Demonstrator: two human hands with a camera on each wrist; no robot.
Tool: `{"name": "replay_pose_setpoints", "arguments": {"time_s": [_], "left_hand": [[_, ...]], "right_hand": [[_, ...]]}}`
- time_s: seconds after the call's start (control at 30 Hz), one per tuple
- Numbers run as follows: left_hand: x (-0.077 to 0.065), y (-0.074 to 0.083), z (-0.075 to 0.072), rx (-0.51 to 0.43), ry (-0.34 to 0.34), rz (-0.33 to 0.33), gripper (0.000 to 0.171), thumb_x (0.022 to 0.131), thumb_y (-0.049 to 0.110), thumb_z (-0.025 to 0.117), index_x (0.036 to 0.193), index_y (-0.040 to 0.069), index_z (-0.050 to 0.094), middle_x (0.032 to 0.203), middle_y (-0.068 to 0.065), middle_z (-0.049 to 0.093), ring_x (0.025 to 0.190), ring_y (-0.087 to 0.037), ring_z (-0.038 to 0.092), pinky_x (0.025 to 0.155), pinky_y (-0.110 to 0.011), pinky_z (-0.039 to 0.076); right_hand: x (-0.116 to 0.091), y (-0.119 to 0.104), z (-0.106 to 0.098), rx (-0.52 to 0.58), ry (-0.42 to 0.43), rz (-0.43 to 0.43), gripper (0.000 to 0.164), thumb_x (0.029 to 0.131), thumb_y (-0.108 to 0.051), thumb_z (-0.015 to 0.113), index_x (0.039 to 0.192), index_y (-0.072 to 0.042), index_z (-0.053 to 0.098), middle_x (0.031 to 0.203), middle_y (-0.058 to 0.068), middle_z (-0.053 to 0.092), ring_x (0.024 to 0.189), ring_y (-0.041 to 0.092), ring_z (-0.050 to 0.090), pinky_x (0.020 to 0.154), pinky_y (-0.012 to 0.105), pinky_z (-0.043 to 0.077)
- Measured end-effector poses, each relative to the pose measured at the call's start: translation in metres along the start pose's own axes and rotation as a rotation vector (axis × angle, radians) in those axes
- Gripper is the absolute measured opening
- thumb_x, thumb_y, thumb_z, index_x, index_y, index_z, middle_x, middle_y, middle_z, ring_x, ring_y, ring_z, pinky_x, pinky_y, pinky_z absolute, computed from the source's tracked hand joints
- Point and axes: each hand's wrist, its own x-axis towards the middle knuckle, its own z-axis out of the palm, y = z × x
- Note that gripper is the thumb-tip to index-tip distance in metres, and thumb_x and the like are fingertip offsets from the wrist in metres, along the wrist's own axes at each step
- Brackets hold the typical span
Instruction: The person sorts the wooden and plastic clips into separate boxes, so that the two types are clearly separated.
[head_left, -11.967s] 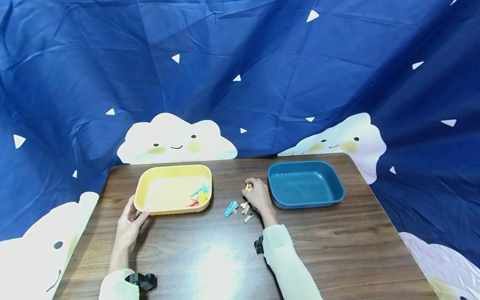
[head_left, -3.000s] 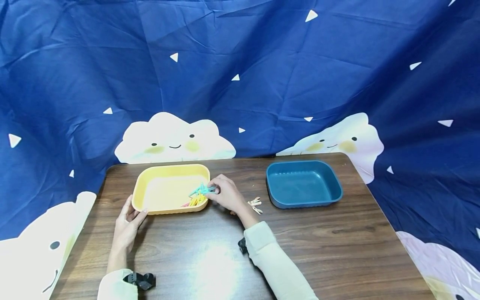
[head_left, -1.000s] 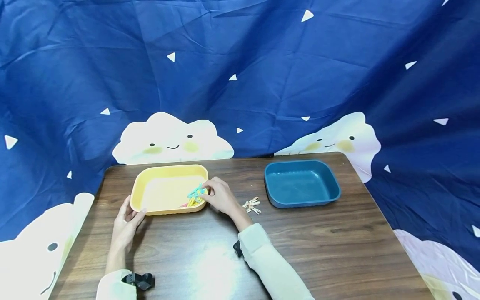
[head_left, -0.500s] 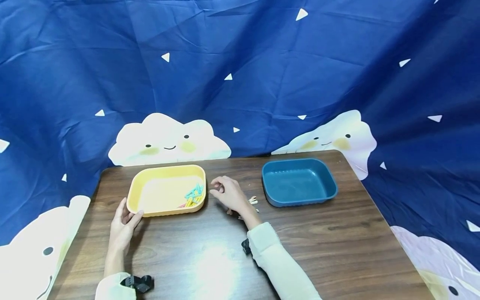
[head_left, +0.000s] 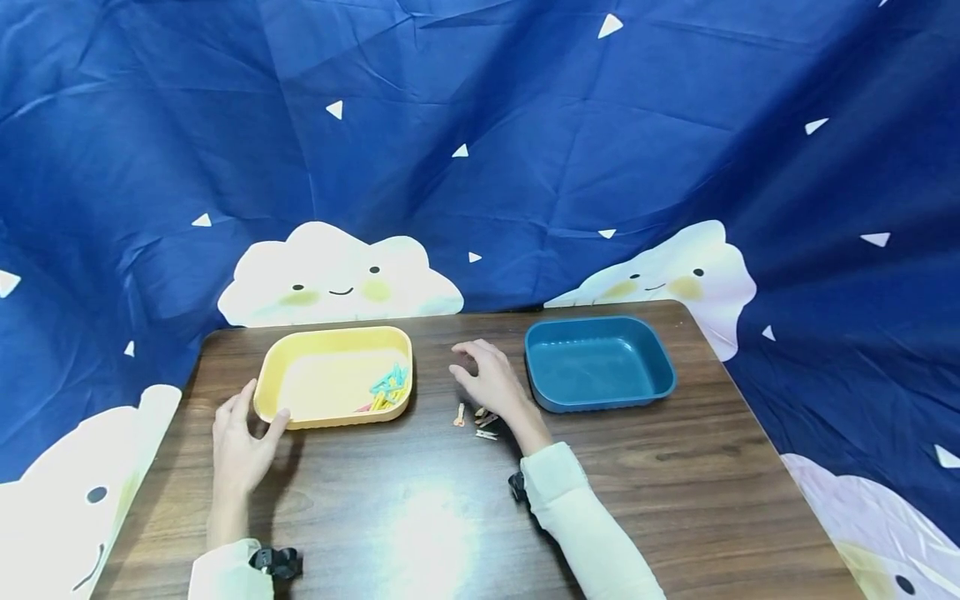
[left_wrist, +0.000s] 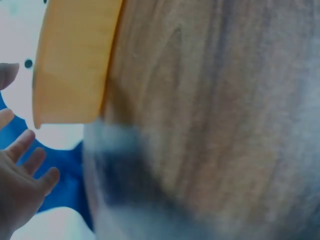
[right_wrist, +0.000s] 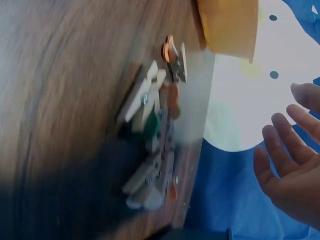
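My left hand (head_left: 242, 450) is beside the near left corner of a yellow plastic tray (head_left: 322, 379); in the left wrist view its fingers are spread, apart from the tray wall. Plastic clothespins (head_left: 390, 390) in blue, yellow and pink lie heaped in that tray's near right corner. Between the two trays, my right hand (head_left: 495, 385) hovers with relaxed fingers and nothing in them. Below it lie several small wooden clothespins (right_wrist: 145, 97), some with coloured decorations such as orange and green; in the head view the hand and wrist partly cover them.
A dark blue tray (head_left: 600, 365) with nothing in it stands to the right of my right hand. Both trays sit near the back of the brown wooden table (head_left: 675, 500). Behind it hangs a blue curtain (head_left: 480, 100) with white clouds.
Blue and yellow plastic clothespins went from the table into the yellow tray. My right hand let go there and moved right, over the wooden ones. My left hand has loosened from the tray corner.
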Motion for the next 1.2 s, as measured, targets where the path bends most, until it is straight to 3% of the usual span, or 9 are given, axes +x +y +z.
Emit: {"name": "replay_pose_setpoints", "arguments": {"time_s": [0.13,0.23,0.4,0.57,0.8,1.03,1.2], "left_hand": [[-0.002,0.011,0.001,0.101,0.012,0.118,0.071,0.092,0.03,0.072,0.152,0.005,0.044,0.144,-0.029,0.041,0.133,-0.05,0.034,0.105,-0.066,0.03],[-0.004,0.021,0.004,0.152,0.012,0.198,0.067,0.092,0.032,0.071,0.149,0.004,0.048,0.144,-0.027,0.043,0.133,-0.051,0.034,0.104,-0.067,0.031],[-0.006,0.038,0.011,0.202,0.033,0.332,0.063,0.091,0.035,0.072,0.144,0.006,0.054,0.144,-0.027,0.046,0.133,-0.052,0.037,0.103,-0.069,0.031],[-0.009,0.059,0.026,0.232,0.048,0.444,0.067,0.086,0.045,0.074,0.139,0.006,0.06,0.144,-0.024,0.049,0.134,-0.046,0.041,0.106,-0.064,0.033],[-0.015,0.091,0.046,0.215,-0.011,0.494,0.071,0.086,0.053,0.073,0.142,0.01,0.059,0.146,-0.023,0.049,0.136,-0.048,0.039,0.112,-0.061,0.029],[-0.034,0.119,0.073,0.219,-0.112,0.539,0.076,0.089,0.064,0.063,0.145,0.014,0.057,0.153,-0.016,0.046,0.142,-0.043,0.035,0.115,-0.058,0.029],[-0.042,0.132,0.089,0.216,-0.107,0.62,0.074,0.095,0.068,0.052,0.146,0.016,0.057,0.15,-0.016,0.049,0.141,-0.04,0.038,0.114,-0.055,0.033]], "right_hand": [[-0.004,0.004,-0.009,-0.051,0.044,-0.015,0.035,0.099,-0.029,0.068,0.13,-0.013,0.068,0.132,0.005,0.064,0.125,0.028,0.056,0.108,0.047,0.042],[-0.008,0.006,-0.014,-0.088,0.094,-0.036,0.036,0.099,-0.031,0.067,0.13,-0.014,0.069,0.134,0.006,0.063,0.126,0.028,0.055,0.108,0.048,0.041],[-0.013,0.007,-0.023,-0.171,0.134,-0.058,0.04,0.1,-0.035,0.065,0.133,-0.013,0.068,0.14,0.008,0.06,0.131,0.03,0.051,0.107,0.052,0.039],[-0.019,0.012,-0.031,-0.272,0.137,-0.053,0.044,0.099,-0.036,0.065,0.136,-0.011,0.065,0.146,0.013,0.054,0.138,0.035,0.044,0.112,0.06,0.033],[-0.024,0.016,-0.043,-0.321,0.157,0.005,0.052,0.1,-0.042,0.062,0.142,-0.011,0.06,0.152,0.015,0.049,0.145,0.035,0.035,0.117,0.064,0.018],[-0.027,0.022,-0.06,-0.339,0.2,0.044,0.053,0.101,-0.04,0.062,0.145,-0.012,0.057,0.155,0.016,0.044,0.148,0.036,0.029,0.118,0.066,0.012],[-0.034,0.027,-0.072,-0.364,0.189,0.071,0.056,0.101,-0.043,0.061,0.147,-0.012,0.055,0.157,0.017,0.041,0.148,0.037,0.026,0.117,0.069,0.01]]}}
